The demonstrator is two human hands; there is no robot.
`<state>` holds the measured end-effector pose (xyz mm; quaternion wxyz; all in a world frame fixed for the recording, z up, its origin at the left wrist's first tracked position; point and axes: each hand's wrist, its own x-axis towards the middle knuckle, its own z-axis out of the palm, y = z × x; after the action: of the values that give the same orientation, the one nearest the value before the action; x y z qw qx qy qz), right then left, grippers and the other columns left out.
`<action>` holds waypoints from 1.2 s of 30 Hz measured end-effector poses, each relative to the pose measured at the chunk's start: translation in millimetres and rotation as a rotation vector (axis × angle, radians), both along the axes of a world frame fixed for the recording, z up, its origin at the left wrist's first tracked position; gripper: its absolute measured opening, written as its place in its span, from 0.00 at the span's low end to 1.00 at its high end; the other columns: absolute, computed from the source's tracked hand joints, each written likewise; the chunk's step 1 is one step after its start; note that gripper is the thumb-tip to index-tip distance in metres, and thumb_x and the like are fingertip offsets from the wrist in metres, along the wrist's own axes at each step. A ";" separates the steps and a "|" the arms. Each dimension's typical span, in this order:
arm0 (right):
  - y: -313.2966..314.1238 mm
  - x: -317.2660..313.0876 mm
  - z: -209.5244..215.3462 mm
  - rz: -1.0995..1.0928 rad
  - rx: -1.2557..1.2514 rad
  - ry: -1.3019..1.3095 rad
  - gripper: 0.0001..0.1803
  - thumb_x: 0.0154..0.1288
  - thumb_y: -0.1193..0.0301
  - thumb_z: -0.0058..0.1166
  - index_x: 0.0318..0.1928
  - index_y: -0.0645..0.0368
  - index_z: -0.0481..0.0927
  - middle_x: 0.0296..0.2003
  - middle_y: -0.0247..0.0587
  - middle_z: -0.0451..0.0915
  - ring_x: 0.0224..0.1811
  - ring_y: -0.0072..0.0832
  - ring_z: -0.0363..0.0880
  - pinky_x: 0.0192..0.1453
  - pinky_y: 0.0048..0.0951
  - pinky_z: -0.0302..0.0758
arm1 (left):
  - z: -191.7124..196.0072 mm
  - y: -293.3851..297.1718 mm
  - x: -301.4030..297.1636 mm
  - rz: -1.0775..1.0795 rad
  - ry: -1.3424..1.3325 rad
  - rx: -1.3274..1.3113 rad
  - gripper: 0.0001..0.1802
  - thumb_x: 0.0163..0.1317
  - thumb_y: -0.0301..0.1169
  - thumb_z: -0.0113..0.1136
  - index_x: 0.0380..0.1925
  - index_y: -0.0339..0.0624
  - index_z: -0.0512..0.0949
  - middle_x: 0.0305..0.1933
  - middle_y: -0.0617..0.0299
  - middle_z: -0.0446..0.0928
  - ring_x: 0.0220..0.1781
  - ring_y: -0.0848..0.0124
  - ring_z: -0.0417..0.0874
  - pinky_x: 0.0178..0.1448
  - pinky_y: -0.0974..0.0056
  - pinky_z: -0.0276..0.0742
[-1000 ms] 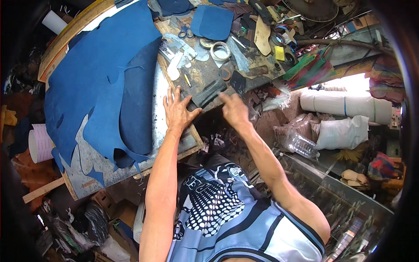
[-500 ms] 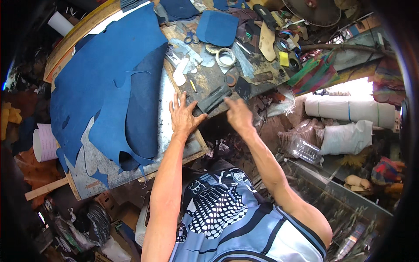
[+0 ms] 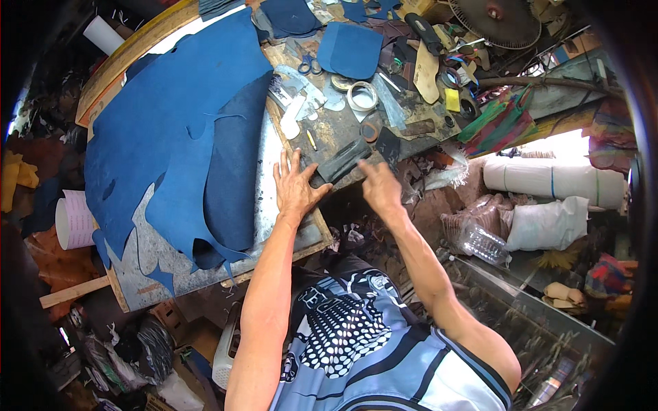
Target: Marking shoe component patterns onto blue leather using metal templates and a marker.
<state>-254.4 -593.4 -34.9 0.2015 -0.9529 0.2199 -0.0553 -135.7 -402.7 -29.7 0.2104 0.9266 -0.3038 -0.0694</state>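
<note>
A person's left hand (image 3: 296, 186) lies open, fingers spread, flat on a cluttered workbench (image 3: 329, 127), touching the near end of a dark folded leather piece (image 3: 345, 159). The right hand (image 3: 379, 186), fingers loosely extended and holding nothing, hovers just right of it. A large blue leather hide (image 3: 157, 130) covers the bench's left side

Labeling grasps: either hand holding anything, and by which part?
Nothing gripped. Left hand lies flat, fingers spread, beside the dark leather piece; right hand touches its near edge.
</note>
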 end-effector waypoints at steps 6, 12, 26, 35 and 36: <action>12.3 -8.2 -5.1 0.223 -0.024 -0.087 0.25 0.60 0.74 0.54 0.58 0.43 0.80 0.38 0.49 0.74 0.42 0.49 0.79 0.43 0.49 0.79 | -4.5 1.2 2.5 -0.002 -0.035 -0.007 0.34 0.46 0.57 0.72 0.53 0.57 0.84 0.76 0.49 0.61 0.80 0.46 0.49 0.79 0.40 0.43; 17.6 -9.4 -4.0 0.201 -0.015 -0.057 0.24 0.59 0.74 0.56 0.57 0.41 0.81 0.38 0.49 0.74 0.41 0.48 0.79 0.42 0.48 0.79 | -2.7 -0.2 4.6 -0.015 -0.034 0.036 0.33 0.47 0.58 0.72 0.54 0.57 0.84 0.76 0.49 0.61 0.80 0.46 0.49 0.80 0.40 0.42; 12.9 -10.8 -4.6 0.240 -0.018 -0.020 0.26 0.59 0.74 0.56 0.60 0.45 0.78 0.40 0.52 0.73 0.44 0.50 0.79 0.45 0.50 0.80 | -3.6 0.8 3.5 -0.006 -0.023 0.053 0.33 0.47 0.58 0.72 0.53 0.57 0.84 0.76 0.50 0.61 0.81 0.47 0.48 0.80 0.41 0.41; 4.5 -5.3 -4.2 0.143 -0.005 -0.006 0.25 0.60 0.73 0.55 0.59 0.41 0.79 0.39 0.48 0.74 0.42 0.48 0.80 0.43 0.46 0.80 | -6.1 1.5 3.9 0.002 -0.020 0.042 0.33 0.47 0.58 0.72 0.53 0.58 0.84 0.76 0.51 0.60 0.81 0.47 0.48 0.80 0.41 0.40; -11.2 -1.1 -7.2 0.021 0.025 -0.018 0.24 0.61 0.73 0.55 0.58 0.41 0.79 0.39 0.49 0.73 0.42 0.49 0.79 0.43 0.47 0.80 | -4.0 0.1 3.0 0.001 -0.020 0.041 0.33 0.47 0.58 0.72 0.53 0.58 0.84 0.76 0.51 0.60 0.81 0.47 0.48 0.80 0.41 0.40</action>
<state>-255.5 -604.6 -42.1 0.2160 -0.9520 0.2089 -0.0589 -132.7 -402.6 -33.7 0.1884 0.9315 -0.3041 -0.0664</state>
